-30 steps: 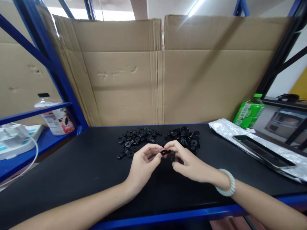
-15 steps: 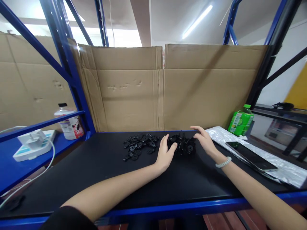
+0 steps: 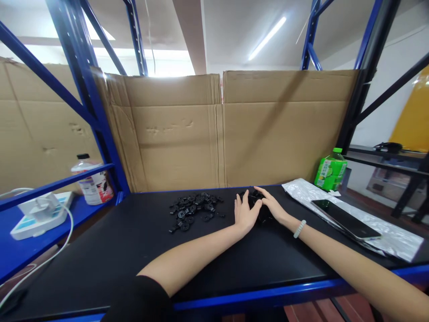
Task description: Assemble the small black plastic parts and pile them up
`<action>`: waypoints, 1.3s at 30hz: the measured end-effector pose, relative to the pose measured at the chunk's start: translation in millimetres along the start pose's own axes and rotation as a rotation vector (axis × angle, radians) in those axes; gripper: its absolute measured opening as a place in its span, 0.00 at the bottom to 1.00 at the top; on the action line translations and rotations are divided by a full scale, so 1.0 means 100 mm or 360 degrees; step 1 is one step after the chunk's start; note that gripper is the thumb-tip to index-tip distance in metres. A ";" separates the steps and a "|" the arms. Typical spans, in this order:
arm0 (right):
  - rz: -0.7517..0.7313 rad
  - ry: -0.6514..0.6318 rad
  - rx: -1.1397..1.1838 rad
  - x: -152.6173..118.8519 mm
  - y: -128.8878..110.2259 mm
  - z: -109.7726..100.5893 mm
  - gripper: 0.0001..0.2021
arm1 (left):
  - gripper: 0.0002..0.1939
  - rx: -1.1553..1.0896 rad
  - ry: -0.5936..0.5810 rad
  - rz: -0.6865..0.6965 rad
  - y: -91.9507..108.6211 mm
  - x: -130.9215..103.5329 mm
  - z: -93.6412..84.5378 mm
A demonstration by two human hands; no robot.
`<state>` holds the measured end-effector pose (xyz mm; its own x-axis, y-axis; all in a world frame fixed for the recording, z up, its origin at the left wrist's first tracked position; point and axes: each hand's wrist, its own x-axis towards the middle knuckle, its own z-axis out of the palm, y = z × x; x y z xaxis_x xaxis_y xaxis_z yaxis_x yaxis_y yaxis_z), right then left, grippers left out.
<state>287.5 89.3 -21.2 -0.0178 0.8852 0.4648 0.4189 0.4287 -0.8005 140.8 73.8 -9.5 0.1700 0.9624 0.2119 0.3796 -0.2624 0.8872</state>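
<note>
Two heaps of small black plastic parts, some with round wheel-like shapes, lie on the black tabletop (image 3: pixel 147 241). My left hand (image 3: pixel 246 215) presses against the left side of the right heap (image 3: pixel 264 216), fingers stretched out and slightly apart. On the opposite side, my right hand (image 3: pixel 274 207), wearing a pale beaded bracelet (image 3: pixel 299 229), reaches over the same heap with its fingers extended. Between them the hands cover most of that heap. Left of my hands sits the other heap (image 3: pixel 192 209), untouched, with a few loose pieces at its edge.
On the right, a dark phone (image 3: pixel 345 219) rests on silvery wrapping (image 3: pixel 398 239), and a green bottle (image 3: pixel 331 170) stands behind. Cardboard panels (image 3: pixel 174 147) back the table. At left are a power strip (image 3: pixel 43 217), a white cable (image 3: pixel 69 237) and a labelled bottle (image 3: pixel 92 183).
My hands have come together, the right moving left and inward, squeezing the right heap into a tighter bunch. A wider gap now separates the two heaps. The view has shifted slightly.
</note>
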 end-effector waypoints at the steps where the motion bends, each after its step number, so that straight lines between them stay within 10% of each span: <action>1: -0.0012 -0.0016 0.0019 0.00 0.00 -0.02 0.26 | 0.36 -0.0007 -0.0012 0.0023 -0.01 0.00 0.00; 7: -0.0037 0.0249 0.0041 -0.04 -0.13 -0.09 0.24 | 0.30 -0.0041 -0.0045 0.0233 -0.07 -0.14 -0.27; 13: 0.0004 0.0887 -0.0052 -0.14 -0.48 -0.09 0.17 | 0.25 0.0026 -0.0358 0.0810 0.28 -0.89 -0.60; 17: 0.0018 0.1254 -0.0145 -0.37 -0.69 -0.08 0.15 | 0.24 0.0214 -0.0384 0.1474 0.43 -1.46 -0.21; 22: 0.0037 0.1921 -0.0388 -0.79 -0.82 -0.21 0.14 | 0.05 0.0394 0.0393 0.1831 0.26 -1.79 0.59; 25: -0.0071 0.2060 -0.0686 -0.98 -0.86 -0.20 0.12 | 0.08 0.0355 0.0507 0.1789 0.22 -1.72 0.67; 29: -0.0196 0.1439 -0.1007 -1.22 -0.96 -0.05 0.12 | 0.09 0.0469 0.0488 0.1921 0.36 -1.57 0.33; 32: -0.0053 0.0971 -0.0473 -1.45 -1.01 0.02 0.11 | 0.08 0.0451 0.0353 0.2161 0.42 -1.52 -0.09; 36: 0.0339 0.0750 0.0738 -1.70 -0.92 0.04 0.11 | 0.12 0.0853 0.0480 0.1447 0.15 -1.37 -0.94; 39: 0.0387 0.0499 0.0920 -1.76 -0.85 0.17 0.08 | 0.12 0.1507 0.0499 0.0684 -0.26 -1.22 -1.55</action>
<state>239.3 -100.2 -41.3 0.3141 0.9117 0.2649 -0.1736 0.3294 -0.9281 -31.0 -26.1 5.0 0.2673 0.7167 0.6441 0.9140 -0.4003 0.0661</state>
